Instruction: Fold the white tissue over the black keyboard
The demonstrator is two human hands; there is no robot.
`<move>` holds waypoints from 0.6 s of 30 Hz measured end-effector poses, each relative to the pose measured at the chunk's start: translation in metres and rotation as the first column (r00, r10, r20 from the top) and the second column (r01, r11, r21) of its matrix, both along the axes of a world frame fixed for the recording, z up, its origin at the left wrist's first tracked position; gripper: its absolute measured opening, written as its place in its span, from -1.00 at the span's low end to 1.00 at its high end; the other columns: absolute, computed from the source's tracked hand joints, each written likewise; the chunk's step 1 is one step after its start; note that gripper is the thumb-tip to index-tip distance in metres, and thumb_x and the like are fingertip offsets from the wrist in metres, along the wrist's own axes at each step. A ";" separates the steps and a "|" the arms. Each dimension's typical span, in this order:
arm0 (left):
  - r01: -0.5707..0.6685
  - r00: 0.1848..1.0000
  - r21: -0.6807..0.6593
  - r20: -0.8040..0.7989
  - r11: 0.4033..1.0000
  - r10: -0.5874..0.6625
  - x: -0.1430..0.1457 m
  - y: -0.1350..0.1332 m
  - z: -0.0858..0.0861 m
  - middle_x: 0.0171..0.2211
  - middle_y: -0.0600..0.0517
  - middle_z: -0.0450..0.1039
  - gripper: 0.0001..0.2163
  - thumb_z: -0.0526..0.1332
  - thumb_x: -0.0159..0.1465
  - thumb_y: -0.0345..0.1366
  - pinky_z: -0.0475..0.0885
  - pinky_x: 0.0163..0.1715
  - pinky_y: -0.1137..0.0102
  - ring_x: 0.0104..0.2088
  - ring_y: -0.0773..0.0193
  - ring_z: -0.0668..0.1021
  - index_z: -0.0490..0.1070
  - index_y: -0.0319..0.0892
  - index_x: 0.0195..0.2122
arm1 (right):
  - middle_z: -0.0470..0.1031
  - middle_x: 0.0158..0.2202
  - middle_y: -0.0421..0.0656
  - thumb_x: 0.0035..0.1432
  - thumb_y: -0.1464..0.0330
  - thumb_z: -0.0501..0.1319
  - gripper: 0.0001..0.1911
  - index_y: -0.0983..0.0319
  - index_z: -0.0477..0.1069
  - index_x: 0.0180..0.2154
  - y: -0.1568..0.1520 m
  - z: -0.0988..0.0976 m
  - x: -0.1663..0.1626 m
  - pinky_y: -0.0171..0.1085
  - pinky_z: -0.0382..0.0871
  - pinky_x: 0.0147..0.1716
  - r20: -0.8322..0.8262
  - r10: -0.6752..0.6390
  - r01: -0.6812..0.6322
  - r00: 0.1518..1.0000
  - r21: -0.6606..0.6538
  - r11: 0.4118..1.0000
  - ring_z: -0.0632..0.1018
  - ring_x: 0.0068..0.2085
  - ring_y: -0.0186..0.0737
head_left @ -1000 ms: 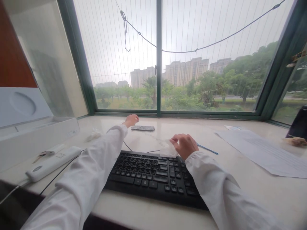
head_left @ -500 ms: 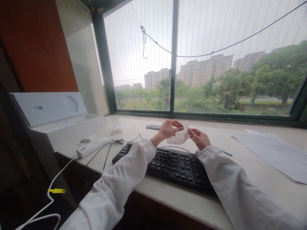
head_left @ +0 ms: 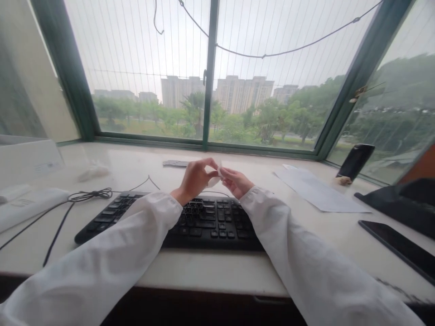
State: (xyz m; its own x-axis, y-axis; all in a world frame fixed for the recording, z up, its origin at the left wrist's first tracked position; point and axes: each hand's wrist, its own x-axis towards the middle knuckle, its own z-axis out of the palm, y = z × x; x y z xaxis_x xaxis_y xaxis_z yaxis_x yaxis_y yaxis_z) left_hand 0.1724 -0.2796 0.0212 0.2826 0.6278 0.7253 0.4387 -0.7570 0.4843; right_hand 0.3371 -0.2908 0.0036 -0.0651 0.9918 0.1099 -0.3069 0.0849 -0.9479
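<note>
Over the far edge of a black keyboard [head_left: 207,222], both hands meet on a thin, whitish, translucent sheet [head_left: 214,181]. My left hand [head_left: 196,178] is closed in a pinch at the sheet's top, thumb and forefinger together. From the other side, my right hand [head_left: 235,181] pinches the same sheet, its fingers curled. Most of the sheet is hidden behind the fingers, and I cannot tell whether it is paper, cloth or plastic film. White sleeves cover both forearms and part of the keyboard.
Left of the keyboard lie a bundled black cable [head_left: 91,195] and a white power strip [head_left: 34,206]. A grey flat strip [head_left: 175,163] lies behind my left hand. On the right are white papers [head_left: 319,192], a phone-like black slab [head_left: 397,246] and an upright dark device [head_left: 356,162].
My view has turned to the right. The sheet hung spread between my hands before; now the hands are closer together and it looks bunched or folded smaller.
</note>
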 end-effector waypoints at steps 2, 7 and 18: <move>0.013 1.000 0.045 -0.019 0.999 -0.012 0.001 -0.001 -0.002 -0.39 0.18 0.58 -0.90 0.35 0.14 -0.29 0.38 -0.43 0.52 -0.57 0.41 0.53 0.49 -0.10 -0.31 | 0.57 -0.36 -0.20 -0.25 0.26 0.50 -0.60 0.24 0.58 -0.29 0.000 0.000 0.002 -0.37 0.29 -0.37 0.015 0.001 -0.001 1.000 0.023 1.000 0.47 -0.39 -0.40; 0.005 0.998 0.085 -0.060 0.996 0.001 0.002 -0.001 -0.003 -0.36 0.19 0.60 -0.79 0.36 0.12 -0.37 0.40 -0.36 0.50 -0.48 0.36 0.57 0.47 -0.05 -0.21 | 0.56 -0.46 -0.22 -0.39 0.31 0.55 -0.53 0.27 0.56 -0.32 0.003 -0.001 0.005 -0.31 0.30 -0.33 0.041 -0.071 0.069 0.997 0.035 0.997 0.49 -0.40 -0.35; 0.039 0.999 0.104 -0.026 0.994 -0.036 -0.001 0.001 0.000 -0.30 0.15 0.61 -0.89 0.35 0.17 -0.30 0.43 -0.27 0.47 -0.42 0.36 0.58 0.57 -0.06 -0.26 | 0.57 -0.44 -0.22 -0.36 0.32 0.54 -0.55 0.24 0.56 -0.31 0.007 -0.003 0.008 -0.37 0.30 -0.45 -0.016 -0.108 0.109 0.994 0.008 0.994 0.46 -0.46 -0.41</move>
